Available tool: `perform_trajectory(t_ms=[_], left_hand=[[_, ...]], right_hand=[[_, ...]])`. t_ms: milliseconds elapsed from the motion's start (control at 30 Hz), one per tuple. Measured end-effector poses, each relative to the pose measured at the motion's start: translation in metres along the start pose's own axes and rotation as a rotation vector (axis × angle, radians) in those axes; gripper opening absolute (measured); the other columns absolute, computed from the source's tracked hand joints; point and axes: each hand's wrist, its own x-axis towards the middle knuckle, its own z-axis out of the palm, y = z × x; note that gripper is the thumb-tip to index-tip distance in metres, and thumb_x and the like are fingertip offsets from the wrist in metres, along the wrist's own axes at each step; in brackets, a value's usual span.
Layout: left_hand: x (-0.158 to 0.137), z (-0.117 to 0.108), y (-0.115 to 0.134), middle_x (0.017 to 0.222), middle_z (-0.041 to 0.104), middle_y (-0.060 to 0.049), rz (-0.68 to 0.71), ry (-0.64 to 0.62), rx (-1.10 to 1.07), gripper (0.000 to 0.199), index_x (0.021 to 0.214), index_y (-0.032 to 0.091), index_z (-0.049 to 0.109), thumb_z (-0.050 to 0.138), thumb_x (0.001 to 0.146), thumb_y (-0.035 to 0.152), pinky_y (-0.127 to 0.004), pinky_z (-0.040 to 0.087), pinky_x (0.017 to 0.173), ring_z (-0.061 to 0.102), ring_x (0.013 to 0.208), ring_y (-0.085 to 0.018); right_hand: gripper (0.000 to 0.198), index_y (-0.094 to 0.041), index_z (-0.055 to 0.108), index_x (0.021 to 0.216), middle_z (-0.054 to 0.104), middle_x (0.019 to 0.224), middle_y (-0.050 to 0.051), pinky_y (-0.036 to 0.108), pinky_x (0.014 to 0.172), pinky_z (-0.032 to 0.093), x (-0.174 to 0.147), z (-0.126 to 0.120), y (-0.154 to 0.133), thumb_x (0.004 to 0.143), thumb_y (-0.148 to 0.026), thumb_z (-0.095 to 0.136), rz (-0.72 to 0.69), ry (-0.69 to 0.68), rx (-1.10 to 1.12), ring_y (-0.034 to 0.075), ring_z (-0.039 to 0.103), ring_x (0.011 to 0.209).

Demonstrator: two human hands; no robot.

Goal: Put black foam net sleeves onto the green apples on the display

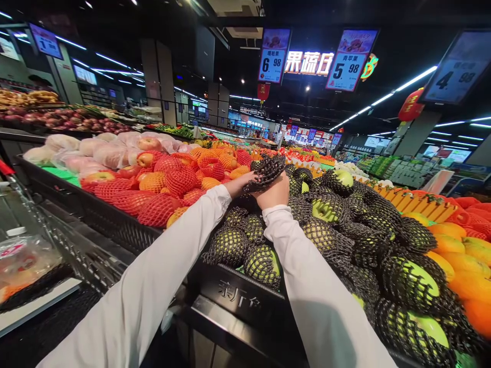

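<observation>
My two hands meet over the pile of green apples (326, 210) in black foam nets, arms stretched forward in white sleeves. Between them is a black foam net (268, 173); whether an apple sits inside it is hidden. My right hand (275, 191) is closed around the net's near right side, its knuckles showing. On the other side, my left hand (241, 185) grips the net too, its fingers mostly covered by the mesh. More netted green apples (263, 265) lie just below my wrists in the black crate (238, 291).
To the left are apples in red and orange nets (180, 174) and bagged pale fruit (115, 151). Oranges (466, 268) lie to the right. A shopping cart (72, 240) stands at the left, a bagged item (26, 255) beside it. Price signs (274, 55) hang overhead.
</observation>
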Motion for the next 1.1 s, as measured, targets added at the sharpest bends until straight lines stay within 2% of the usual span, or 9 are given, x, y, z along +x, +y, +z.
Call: perform_trajectory(t_ms=[67, 167, 333, 500, 567, 667, 800, 1033, 1100], left_hand=[[0.006, -0.003, -0.007, 0.095, 0.072, -0.010, 0.062, -0.063, 0.010, 0.035, 0.087, 0.018, 0.071, 0.076, 0.062, 0.043, -0.043, 0.047, 0.102, 0.064, 0.108, -0.028], [0.011, -0.001, -0.013, 0.102, 0.070, -0.006, 0.177, 0.038, 0.019, 0.040, 0.096, 0.020, 0.067, 0.075, 0.065, 0.043, -0.038, 0.047, 0.101, 0.064, 0.107, -0.024], [0.002, 0.007, 0.001, 0.094, 0.066, -0.003, 0.028, 0.351, -0.045, 0.056, 0.115, 0.022, 0.051, 0.070, 0.069, 0.047, -0.029, 0.049, 0.061, 0.066, 0.080, -0.020], [-0.002, 0.003, 0.015, 0.098, 0.061, -0.002, 0.022, 0.473, -0.030, 0.047, 0.117, 0.023, 0.046, 0.065, 0.077, 0.040, -0.023, 0.043, 0.055, 0.062, 0.076, -0.015], [-0.001, 0.003, 0.014, 0.101, 0.061, -0.002, 0.038, 0.468, -0.009, 0.043, 0.116, 0.023, 0.047, 0.063, 0.078, 0.033, -0.023, 0.045, 0.060, 0.062, 0.080, -0.014], [-0.001, 0.008, 0.010, 0.093, 0.062, -0.001, 0.004, 0.390, -0.037, 0.032, 0.109, 0.022, 0.050, 0.059, 0.080, 0.028, -0.023, 0.044, 0.060, 0.062, 0.077, -0.014], [-0.006, 0.015, 0.013, 0.083, 0.065, -0.003, -0.101, 0.353, -0.156, 0.018, 0.094, 0.019, 0.056, 0.055, 0.082, 0.033, -0.027, 0.048, 0.057, 0.065, 0.078, -0.019], [-0.009, 0.015, 0.028, 0.083, 0.070, -0.007, -0.165, 0.410, -0.327, 0.031, 0.093, 0.017, 0.061, 0.046, 0.083, 0.042, -0.033, 0.056, 0.065, 0.068, 0.084, -0.024], [-0.009, 0.013, 0.029, 0.084, 0.070, -0.008, -0.147, 0.441, -0.360, 0.035, 0.092, 0.016, 0.061, 0.040, 0.084, 0.043, -0.034, 0.057, 0.066, 0.068, 0.085, -0.024]], right_hand=[[0.033, -0.016, 0.065, 0.107, 0.056, 0.117, 0.013, 0.036, 0.102, 0.042, 0.001, 0.001, 0.000, 0.079, -0.032, 0.065, -0.049, 0.010, 0.012, 0.027, 0.051, 0.109], [0.031, -0.015, 0.065, 0.108, 0.056, 0.119, 0.013, 0.035, 0.105, 0.039, 0.005, 0.003, 0.001, 0.079, -0.024, 0.062, -0.089, 0.041, 0.023, 0.027, 0.050, 0.114], [0.037, -0.014, 0.057, 0.117, 0.063, 0.118, 0.009, 0.031, 0.100, 0.041, 0.009, 0.004, -0.002, 0.084, -0.009, 0.044, 0.001, 0.164, 0.148, 0.020, 0.055, 0.110], [0.030, -0.017, 0.062, 0.099, 0.068, 0.102, 0.005, 0.028, 0.088, 0.044, 0.008, 0.004, -0.004, 0.095, -0.043, 0.046, 0.013, 0.139, 0.272, 0.018, 0.060, 0.095], [0.033, -0.018, 0.061, 0.089, 0.068, 0.095, 0.005, 0.028, 0.082, 0.045, 0.007, 0.005, -0.003, 0.089, -0.051, 0.057, 0.022, 0.117, 0.232, 0.019, 0.060, 0.089], [0.027, -0.019, 0.057, 0.084, 0.066, 0.085, 0.002, 0.026, 0.077, 0.044, 0.008, 0.005, -0.001, 0.086, -0.045, 0.063, 0.041, 0.129, 0.231, 0.017, 0.059, 0.078], [0.022, -0.020, 0.051, 0.089, 0.064, 0.090, 0.001, 0.023, 0.074, 0.045, 0.009, 0.003, -0.002, 0.086, -0.039, 0.061, 0.032, 0.151, 0.342, 0.014, 0.059, 0.076], [0.010, -0.022, 0.043, 0.095, 0.057, 0.079, -0.001, 0.026, 0.069, 0.040, 0.007, -0.006, -0.002, 0.088, -0.030, 0.046, 0.131, 0.123, 0.192, 0.016, 0.056, 0.069], [0.019, -0.022, 0.043, 0.103, 0.060, 0.087, 0.001, 0.027, 0.073, 0.042, 0.007, -0.005, 0.000, 0.084, -0.024, 0.047, 0.159, 0.111, 0.164, 0.017, 0.059, 0.074]])
